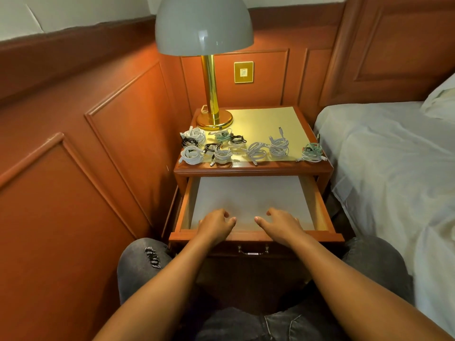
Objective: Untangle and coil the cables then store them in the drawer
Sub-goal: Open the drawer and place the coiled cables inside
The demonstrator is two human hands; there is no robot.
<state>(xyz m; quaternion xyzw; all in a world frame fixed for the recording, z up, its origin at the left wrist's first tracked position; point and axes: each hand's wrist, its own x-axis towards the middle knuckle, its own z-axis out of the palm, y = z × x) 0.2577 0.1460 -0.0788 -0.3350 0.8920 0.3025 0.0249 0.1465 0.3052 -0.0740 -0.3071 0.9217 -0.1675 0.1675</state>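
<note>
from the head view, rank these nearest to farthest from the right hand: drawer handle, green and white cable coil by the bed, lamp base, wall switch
From the right hand:
1. Drawer handle, just below it on the drawer front.
2. Green and white cable coil, right front corner of the nightstand top.
3. Lamp base, back left of the top.
4. Wall switch, on the panel behind.

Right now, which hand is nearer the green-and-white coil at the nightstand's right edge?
Right. The right hand hovers over the open drawer, below-left of that coil; the left hand is farther left.

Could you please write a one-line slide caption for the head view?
Both hands, left and right, hover over the open drawer while coiled cables wait on the nightstand.
</note>
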